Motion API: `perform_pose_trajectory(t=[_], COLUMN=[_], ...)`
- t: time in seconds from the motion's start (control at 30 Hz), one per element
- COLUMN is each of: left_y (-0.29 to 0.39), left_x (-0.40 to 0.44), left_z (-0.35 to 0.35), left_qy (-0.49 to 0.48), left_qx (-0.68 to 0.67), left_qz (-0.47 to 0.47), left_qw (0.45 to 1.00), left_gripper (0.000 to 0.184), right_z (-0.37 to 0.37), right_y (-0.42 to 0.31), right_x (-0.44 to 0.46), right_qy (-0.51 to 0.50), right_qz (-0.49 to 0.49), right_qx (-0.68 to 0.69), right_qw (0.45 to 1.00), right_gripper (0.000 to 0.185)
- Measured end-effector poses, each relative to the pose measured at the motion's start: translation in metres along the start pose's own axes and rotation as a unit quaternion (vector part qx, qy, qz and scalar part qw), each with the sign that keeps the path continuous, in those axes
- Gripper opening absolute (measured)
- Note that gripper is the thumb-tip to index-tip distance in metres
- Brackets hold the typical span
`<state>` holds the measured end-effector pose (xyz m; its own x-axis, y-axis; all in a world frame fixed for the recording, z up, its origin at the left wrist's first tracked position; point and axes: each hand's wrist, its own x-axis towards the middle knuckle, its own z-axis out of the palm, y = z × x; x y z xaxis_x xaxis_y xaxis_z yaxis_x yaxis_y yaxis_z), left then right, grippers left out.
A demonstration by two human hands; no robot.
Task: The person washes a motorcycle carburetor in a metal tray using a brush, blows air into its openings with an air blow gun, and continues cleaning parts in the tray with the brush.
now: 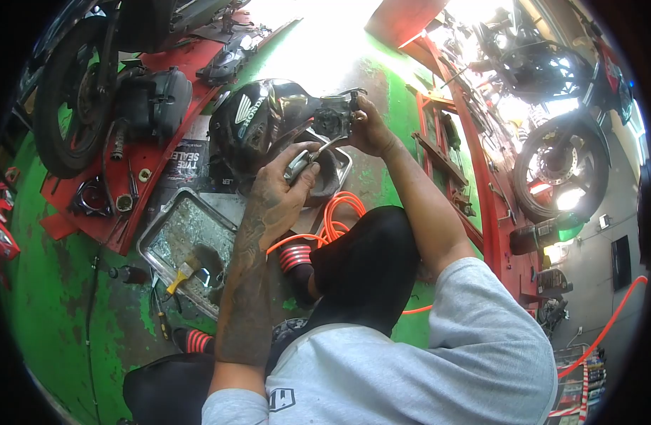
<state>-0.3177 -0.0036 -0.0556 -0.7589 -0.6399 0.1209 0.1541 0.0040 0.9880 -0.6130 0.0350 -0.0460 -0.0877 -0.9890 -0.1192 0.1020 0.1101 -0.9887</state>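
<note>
My left hand [288, 176] is closed around a silver air blow gun [298, 166]. Its thin nozzle points up and right, close to a dark, blocky metal engine part [333, 119]. That part is gripped at its right side by my right hand [372, 129], fingers wrapped over the edge. I cannot make out its exact kind. Just behind and left of both hands is a black fuel tank [258, 124] with Honda lettering. A coiled orange air hose [339, 212] lies below the hands, beside my knee; its joint with the gun is hidden.
A metal tray [164, 237] with wet contents holds a yellow-handled brush [181, 277]. A screwdriver [164, 326] lies on the green floor nearby. Red lift platforms [134, 195] with motorcycle parts flank both sides. A motorcycle wheel [562, 168] stands at right.
</note>
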Motion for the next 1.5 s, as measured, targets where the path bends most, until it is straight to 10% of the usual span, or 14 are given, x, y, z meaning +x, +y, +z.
perform_pose_trajectory(t=[0.93,1.5], left_y=[-0.046,-0.043], left_x=[0.025,0.024], left_z=[0.018,0.015], left_qy=[0.164,0.081], left_qx=[0.051,-0.03], left_qz=[0.122,0.098], left_qw=[0.978,0.991], left_gripper=[0.032,0.032], right_z=[0.041,0.021], right_y=[-0.013,-0.007], right_x=[0.016,0.022], right_qy=[0.19,0.081], right_qz=[0.115,-0.008], right_qx=[-0.231,0.282], right_qw=[0.947,0.956], right_gripper=[0.099,0.103])
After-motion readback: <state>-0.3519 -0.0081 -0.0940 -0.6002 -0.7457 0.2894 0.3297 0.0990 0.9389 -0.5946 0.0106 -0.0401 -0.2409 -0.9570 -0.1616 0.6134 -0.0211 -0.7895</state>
